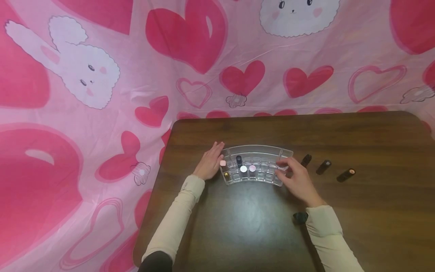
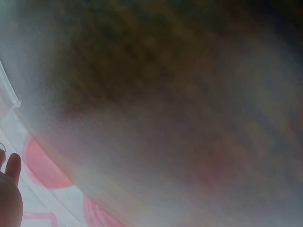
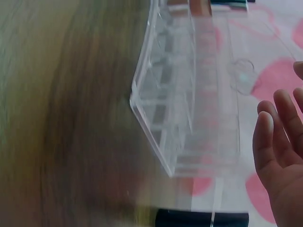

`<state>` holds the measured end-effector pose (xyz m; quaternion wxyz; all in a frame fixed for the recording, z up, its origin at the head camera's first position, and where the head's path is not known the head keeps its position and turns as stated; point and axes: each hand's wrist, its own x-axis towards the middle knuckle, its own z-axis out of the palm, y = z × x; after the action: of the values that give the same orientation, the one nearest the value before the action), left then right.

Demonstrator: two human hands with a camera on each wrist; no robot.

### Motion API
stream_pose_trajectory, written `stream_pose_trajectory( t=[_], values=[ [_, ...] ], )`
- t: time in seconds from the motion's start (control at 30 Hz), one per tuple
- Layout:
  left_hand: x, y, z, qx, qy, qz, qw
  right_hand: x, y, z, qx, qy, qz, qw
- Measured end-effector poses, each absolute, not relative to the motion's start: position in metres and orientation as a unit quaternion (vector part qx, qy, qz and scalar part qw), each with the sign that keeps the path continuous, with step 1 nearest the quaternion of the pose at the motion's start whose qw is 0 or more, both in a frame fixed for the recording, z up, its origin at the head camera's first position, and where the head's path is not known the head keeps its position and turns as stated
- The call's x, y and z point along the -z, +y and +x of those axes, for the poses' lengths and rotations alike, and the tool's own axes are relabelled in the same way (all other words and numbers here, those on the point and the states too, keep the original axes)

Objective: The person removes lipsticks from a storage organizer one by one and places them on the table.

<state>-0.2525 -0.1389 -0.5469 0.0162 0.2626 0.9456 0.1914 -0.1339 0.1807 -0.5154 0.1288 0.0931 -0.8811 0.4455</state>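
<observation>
A clear, curved acrylic organizer (image 1: 256, 150) with rows of small compartments lies on the table; the right wrist view shows its transparent end (image 3: 208, 142). Several small cosmetic tubes stand at its left and middle, among them a dark tube (image 1: 239, 161), a white-topped one (image 1: 243, 169) and a pink-topped one (image 1: 222, 164). My left hand (image 1: 210, 162) rests along the organizer's left end, fingers extended. At the right end is my right hand (image 1: 297, 177), its thumb and fingers spread and slightly bent, with nothing between them. The left wrist view is mostly blurred.
Three dark tubes stand right of the organizer: one close to the right hand (image 1: 306, 160), a middle tube (image 1: 323, 167) and a peach-topped tube (image 1: 346, 175). A small dark object (image 1: 300, 217) is beside the right cuff. Pink heart-patterned cloth (image 1: 190, 49) hangs behind the brown table (image 1: 238, 234).
</observation>
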Motion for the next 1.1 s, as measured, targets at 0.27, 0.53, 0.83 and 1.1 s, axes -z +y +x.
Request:
stream_pose_trajectory(
  t=[0.27,0.53,0.83,1.1],
  values=[
    [0.547,-0.139,-0.252,-0.205,0.943,0.259,0.024,0.518,0.162,-0.140,-0.459,-0.876,0.117,0.098],
    [0.546,-0.138,-0.253,-0.198,0.945,0.257,0.030,0.520,0.150,-0.144,-0.456,-0.872,0.148,0.099],
    [0.545,-0.138,-0.253,-0.198,0.945,0.258,0.030,0.518,0.141,-0.148,-0.453,-0.876,0.144,0.081],
    [0.546,-0.138,-0.252,-0.196,0.946,0.258,0.028,0.520,0.134,-0.153,-0.460,-0.873,0.153,0.060]
  ],
)
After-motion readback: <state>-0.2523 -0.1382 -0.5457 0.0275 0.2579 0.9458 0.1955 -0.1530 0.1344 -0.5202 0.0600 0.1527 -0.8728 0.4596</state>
